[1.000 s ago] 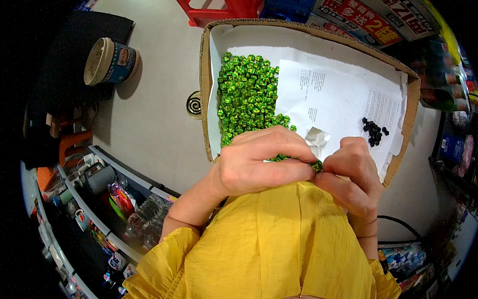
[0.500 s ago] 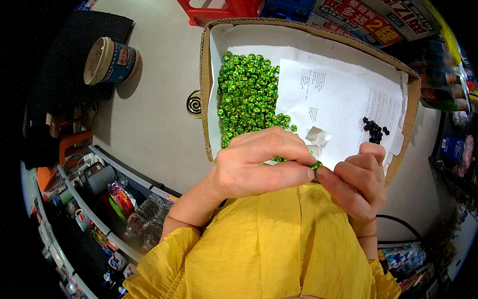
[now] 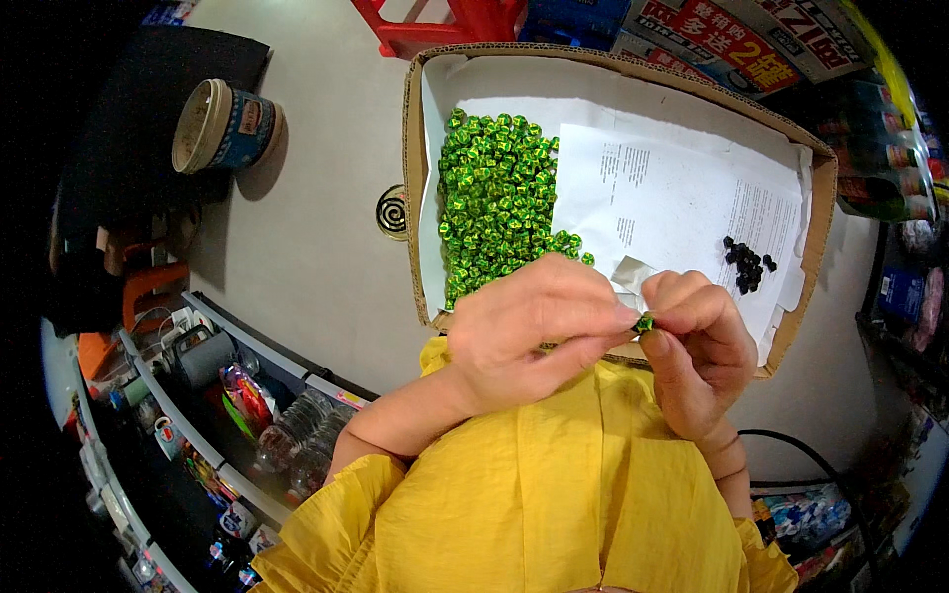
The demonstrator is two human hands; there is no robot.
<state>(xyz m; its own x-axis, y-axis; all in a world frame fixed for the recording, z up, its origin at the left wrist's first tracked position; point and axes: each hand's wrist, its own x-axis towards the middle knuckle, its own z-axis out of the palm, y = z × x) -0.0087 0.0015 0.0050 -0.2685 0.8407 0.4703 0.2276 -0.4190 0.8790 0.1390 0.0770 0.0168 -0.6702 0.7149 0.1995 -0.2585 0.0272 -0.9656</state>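
Observation:
Over the near edge of a shallow cardboard box (image 3: 823, 222), my left hand (image 3: 534, 316) and my right hand (image 3: 700, 341) meet fingertip to fingertip. Between them is a small green-and-gold foil-wrapped ball (image 3: 645, 323), pinched from both sides by thumbs and forefingers. A heap of the same green foil-wrapped balls (image 3: 499, 193) fills the left part of the box. Small black pellets (image 3: 751, 265) lie in a loose cluster at the right, on a printed white sheet (image 3: 682, 188). Silvery foil squares (image 3: 633, 274) lie just beyond my fingertips, partly hidden by my hands.
A bucket (image 3: 225, 127) stands on the left, and a round coil in a tin (image 3: 392, 211) sits beside the box. Behind the box is a red stool (image 3: 435, 28). Shelves of goods (image 3: 287, 425) run along the lower left; bottles (image 3: 880, 148) stand at the right.
My right hand has moved up and left, its fingers now pinching the ball from the far side. More of the black pellets show. The view has shifted slightly.

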